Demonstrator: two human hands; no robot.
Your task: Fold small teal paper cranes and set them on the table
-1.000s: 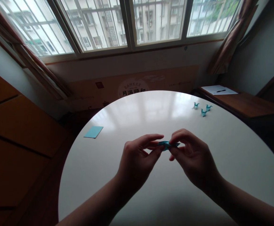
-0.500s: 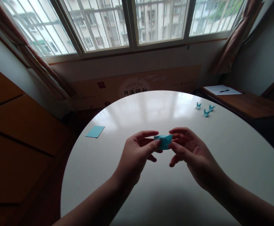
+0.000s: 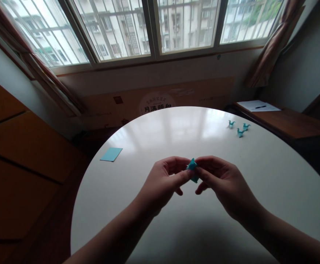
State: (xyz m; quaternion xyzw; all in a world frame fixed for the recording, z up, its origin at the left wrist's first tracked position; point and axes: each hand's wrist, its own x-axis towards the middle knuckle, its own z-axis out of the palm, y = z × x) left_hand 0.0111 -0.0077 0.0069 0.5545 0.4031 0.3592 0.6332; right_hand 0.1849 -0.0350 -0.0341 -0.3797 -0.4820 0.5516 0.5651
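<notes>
A small folded piece of blue paper (image 3: 192,165) is pinched between both hands above the middle of the round white table (image 3: 272,176). My left hand (image 3: 162,183) grips its left side with thumb and fingertips closed. My right hand (image 3: 226,187) pinches its right side the same way. Most of the paper is hidden by the fingers; only a pointed tip and a lower corner show.
Three small blue paper cranes (image 3: 239,128) stand at the table's far right. A flat blue paper stack (image 3: 111,154) lies near the left edge. A wooden side desk with a white sheet and pen (image 3: 259,106) is at the right. Windows and curtains are behind.
The hands have drawn closer together, squeezing the paper from a wider flat shape into a narrower one with a tip pointing up. The hands sit slightly lower.
</notes>
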